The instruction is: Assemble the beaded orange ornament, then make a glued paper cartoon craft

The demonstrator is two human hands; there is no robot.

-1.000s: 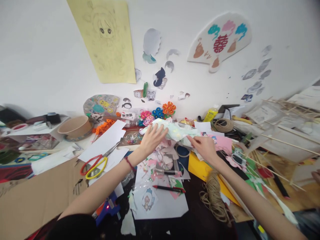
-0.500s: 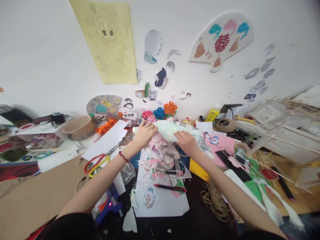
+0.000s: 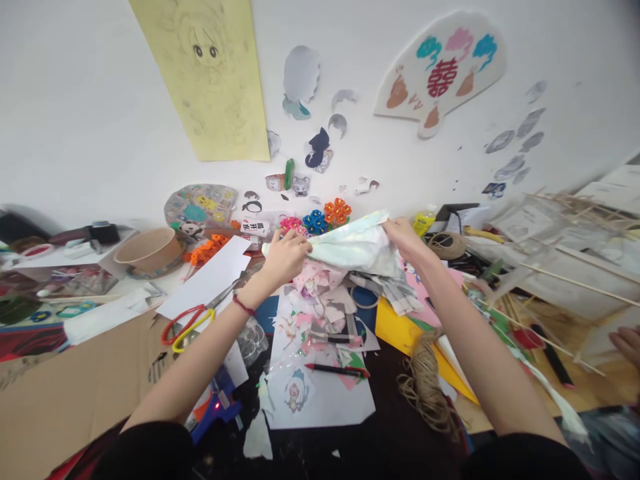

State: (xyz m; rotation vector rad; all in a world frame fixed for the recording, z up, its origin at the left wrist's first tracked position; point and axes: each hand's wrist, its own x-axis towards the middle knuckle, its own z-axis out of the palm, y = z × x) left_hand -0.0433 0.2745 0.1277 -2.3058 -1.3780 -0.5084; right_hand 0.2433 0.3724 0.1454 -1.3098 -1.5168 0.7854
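A pale mint, faintly patterned cloth (image 3: pixel 350 243) stretches between my two hands above the cluttered middle of the table. My left hand (image 3: pixel 286 257), with a dark red bracelet at the wrist, is closed on its left end. The upper right corner is pinched by my right hand (image 3: pixel 404 239). Below it lie a crumpled pink cloth (image 3: pixel 317 277) and a grey and white checked cloth (image 3: pixel 397 293). A white sheet (image 3: pixel 320 412) nearer to me carries paper and fabric scraps, a black and red pen (image 3: pixel 337 371) and a small cartoon cutout (image 3: pixel 298 393).
Scissors (image 3: pixel 193 327) and a blue glue gun (image 3: pixel 217 407) with a lit red light lie on the left, near cardboard (image 3: pixel 85 380). A twine bundle (image 3: pixel 425 387) and framed sticks (image 3: pixel 565 287) are on the right. Another person's hand (image 3: pixel 627 343) shows at the right edge.
My right hand has moved right and up, pulling the mint cloth taut and lifting its right side. My left hand stays on its left end. Another person's hand has appeared at the right edge.
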